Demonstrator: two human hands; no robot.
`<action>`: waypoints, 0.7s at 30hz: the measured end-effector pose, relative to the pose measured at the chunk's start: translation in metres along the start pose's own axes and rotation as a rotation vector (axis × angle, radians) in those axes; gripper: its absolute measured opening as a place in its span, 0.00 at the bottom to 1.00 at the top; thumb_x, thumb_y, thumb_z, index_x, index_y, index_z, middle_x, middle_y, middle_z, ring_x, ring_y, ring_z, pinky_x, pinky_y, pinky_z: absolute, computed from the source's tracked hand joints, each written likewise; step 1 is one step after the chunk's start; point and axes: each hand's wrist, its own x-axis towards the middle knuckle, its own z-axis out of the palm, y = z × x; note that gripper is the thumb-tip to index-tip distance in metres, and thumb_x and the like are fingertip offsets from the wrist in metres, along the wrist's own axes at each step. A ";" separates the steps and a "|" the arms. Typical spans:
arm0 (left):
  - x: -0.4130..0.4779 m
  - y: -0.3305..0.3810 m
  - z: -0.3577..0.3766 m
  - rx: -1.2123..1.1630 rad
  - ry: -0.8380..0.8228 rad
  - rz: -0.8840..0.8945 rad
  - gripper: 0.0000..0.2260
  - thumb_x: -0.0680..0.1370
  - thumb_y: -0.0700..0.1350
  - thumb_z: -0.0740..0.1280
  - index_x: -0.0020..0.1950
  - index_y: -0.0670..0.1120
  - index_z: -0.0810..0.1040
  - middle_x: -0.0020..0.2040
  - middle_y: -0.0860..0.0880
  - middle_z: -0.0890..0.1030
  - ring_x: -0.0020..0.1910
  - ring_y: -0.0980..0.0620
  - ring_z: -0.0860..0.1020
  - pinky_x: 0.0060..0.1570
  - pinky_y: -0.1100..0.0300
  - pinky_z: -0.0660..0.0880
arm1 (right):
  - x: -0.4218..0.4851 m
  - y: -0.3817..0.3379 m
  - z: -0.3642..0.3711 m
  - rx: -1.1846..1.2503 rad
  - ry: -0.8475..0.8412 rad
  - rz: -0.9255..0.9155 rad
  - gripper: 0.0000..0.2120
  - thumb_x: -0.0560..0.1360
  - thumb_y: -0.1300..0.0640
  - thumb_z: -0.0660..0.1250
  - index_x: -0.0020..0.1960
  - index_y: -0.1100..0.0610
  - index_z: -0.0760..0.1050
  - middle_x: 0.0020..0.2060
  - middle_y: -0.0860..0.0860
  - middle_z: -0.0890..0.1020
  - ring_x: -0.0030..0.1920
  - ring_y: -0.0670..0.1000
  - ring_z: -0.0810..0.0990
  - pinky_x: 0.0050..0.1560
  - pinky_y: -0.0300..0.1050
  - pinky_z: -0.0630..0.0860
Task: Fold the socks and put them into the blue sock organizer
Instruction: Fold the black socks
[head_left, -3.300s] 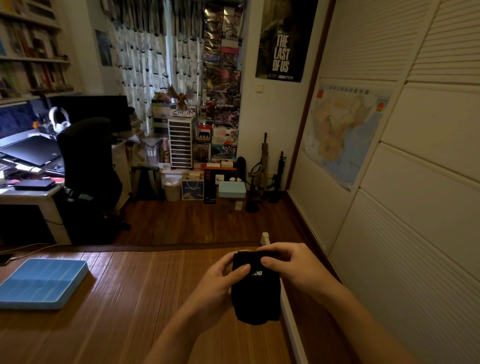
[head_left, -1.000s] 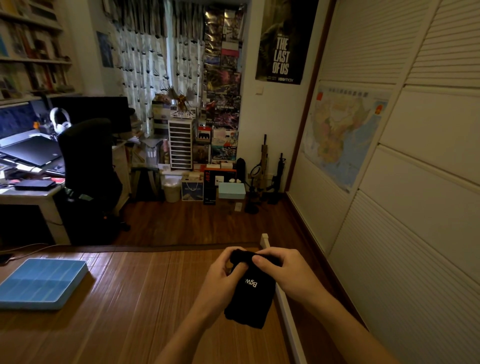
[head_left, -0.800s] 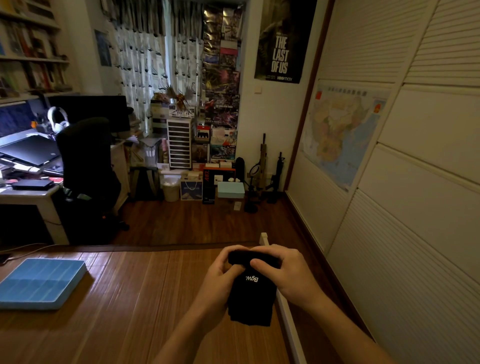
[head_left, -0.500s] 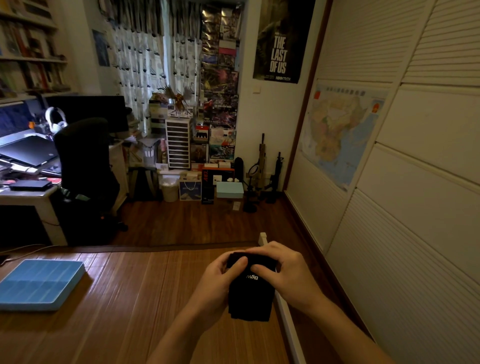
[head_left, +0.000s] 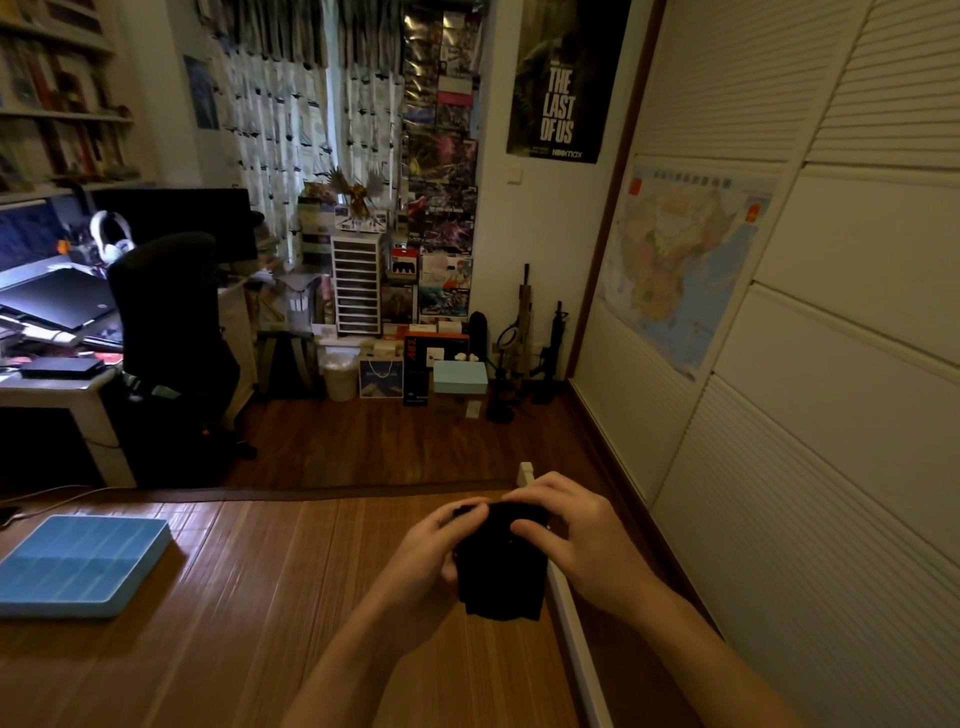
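Where the bench (head_left: 249, 597) reaches the far left, the blue sock organizer (head_left: 78, 564) lies flat with its gridded top up. Its left part is cut off by the edge of the view, and a dark border strip marks the bench's far edge beyond it. A broad stretch of bare slatted wood lies open between it and the hands. The left hand (head_left: 423, 553) curls its fingers round the left side of a folded black sock bundle (head_left: 501, 582). The right hand (head_left: 576, 540) grips the bundle's top and right side, fingers bent over it. The bundle sits at the bench's right edge, overlapping a white rail (head_left: 571, 618); whether its lower end touches the wood I cannot tell. Past the rail, a narrow strip of floor meets the pale slatted cupboard doors (head_left: 805, 467), close on that side.
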 end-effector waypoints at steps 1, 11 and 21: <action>-0.001 0.001 0.002 0.019 -0.024 -0.016 0.21 0.82 0.54 0.66 0.71 0.44 0.75 0.64 0.36 0.79 0.58 0.37 0.81 0.51 0.49 0.80 | 0.000 0.001 0.001 -0.025 0.006 -0.024 0.14 0.79 0.59 0.69 0.64 0.54 0.79 0.56 0.43 0.78 0.58 0.43 0.78 0.57 0.40 0.79; 0.002 -0.003 -0.012 0.073 0.002 0.062 0.21 0.77 0.45 0.72 0.70 0.49 0.77 0.70 0.38 0.74 0.64 0.36 0.80 0.52 0.48 0.83 | -0.001 0.001 -0.008 0.243 -0.036 0.220 0.11 0.79 0.45 0.66 0.56 0.49 0.81 0.50 0.41 0.83 0.53 0.43 0.82 0.52 0.34 0.78; 0.003 -0.003 -0.018 0.289 0.023 0.259 0.21 0.77 0.45 0.72 0.70 0.53 0.76 0.69 0.45 0.76 0.65 0.36 0.79 0.57 0.40 0.81 | 0.000 -0.001 -0.011 0.414 -0.165 0.358 0.17 0.76 0.41 0.69 0.61 0.48 0.80 0.53 0.42 0.85 0.54 0.43 0.84 0.49 0.35 0.80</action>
